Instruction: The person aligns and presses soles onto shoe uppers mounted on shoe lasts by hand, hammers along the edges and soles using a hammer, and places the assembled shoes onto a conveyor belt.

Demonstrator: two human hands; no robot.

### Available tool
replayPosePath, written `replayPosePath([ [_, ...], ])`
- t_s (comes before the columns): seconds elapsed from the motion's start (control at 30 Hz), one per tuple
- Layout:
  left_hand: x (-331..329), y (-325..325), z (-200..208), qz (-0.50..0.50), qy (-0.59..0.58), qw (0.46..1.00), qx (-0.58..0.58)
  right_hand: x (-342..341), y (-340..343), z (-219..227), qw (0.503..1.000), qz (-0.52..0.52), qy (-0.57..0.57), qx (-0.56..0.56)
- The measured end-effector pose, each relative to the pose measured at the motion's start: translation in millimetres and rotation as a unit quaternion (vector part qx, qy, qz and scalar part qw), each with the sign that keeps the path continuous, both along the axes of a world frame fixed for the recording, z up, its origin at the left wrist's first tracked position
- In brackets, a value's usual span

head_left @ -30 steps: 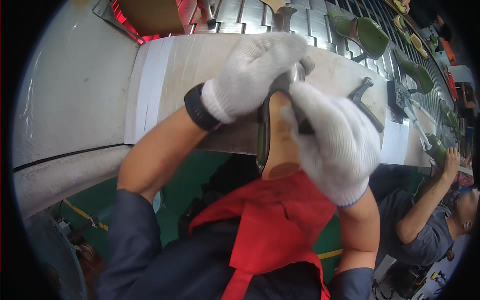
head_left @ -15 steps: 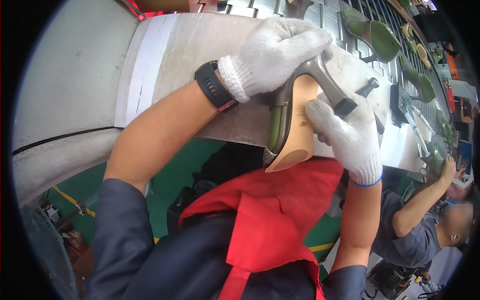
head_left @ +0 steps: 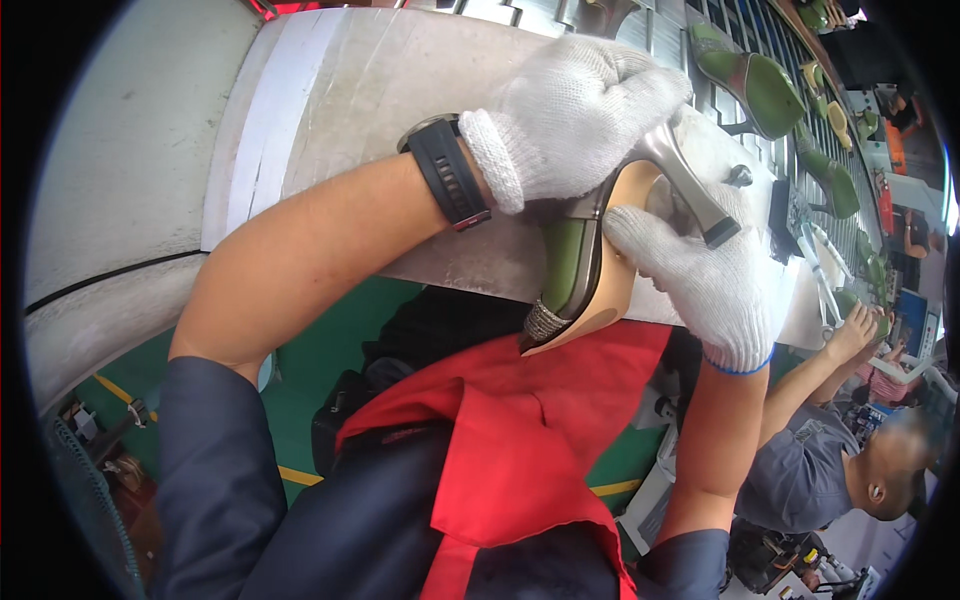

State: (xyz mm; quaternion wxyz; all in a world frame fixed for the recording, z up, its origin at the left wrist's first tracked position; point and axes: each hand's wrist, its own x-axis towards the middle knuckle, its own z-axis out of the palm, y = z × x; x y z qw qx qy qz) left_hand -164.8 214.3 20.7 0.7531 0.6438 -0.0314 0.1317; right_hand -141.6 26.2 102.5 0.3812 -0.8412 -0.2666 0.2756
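Note:
Both my hands wear white knitted gloves and hold one high-heeled shoe [head_left: 567, 266] over the bench edge. The shoe has a green lining, a tan sole, a grey heel and a glittery band near its pointed toe, which points down toward me. My left hand [head_left: 585, 120] is closed round the shoe's back part beside the heel; its fingertips are partly hidden. My right hand [head_left: 700, 270] grips the sole side at the arch, thumb on the sole and the other fingers out of sight. The heel sticks out between my hands, toward the right.
Beneath the shoe lies a pale worktable [head_left: 400, 80]. Beyond it, a slatted metal conveyor [head_left: 670, 30] carries several green heeled shoes [head_left: 770, 95]. A hammer-like tool [head_left: 738, 176] and a dark block [head_left: 785, 215] lie right of my hands. A co-worker [head_left: 800, 475] reaches toward the line at right.
The shoe has turned slightly, showing more of its green inside and less of its sole. My left hand has shifted a little right. The co-worker's arm has moved left and lower.

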Motion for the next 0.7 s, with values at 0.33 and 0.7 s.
replayPosePath([
  [0.33, -0.9, 0.3, 6.9, 0.005, 0.026, 0.999, 0.031, 4.6, 4.5, -31.9, 0.983, -0.008, -0.168, 0.076],
  [0.7, -36.6, 54.6, 17.1, -0.021, -0.04, 0.968, 0.246, 0.8, -2.6, -20.0, 0.98, -0.05, 0.096, 0.167],
])
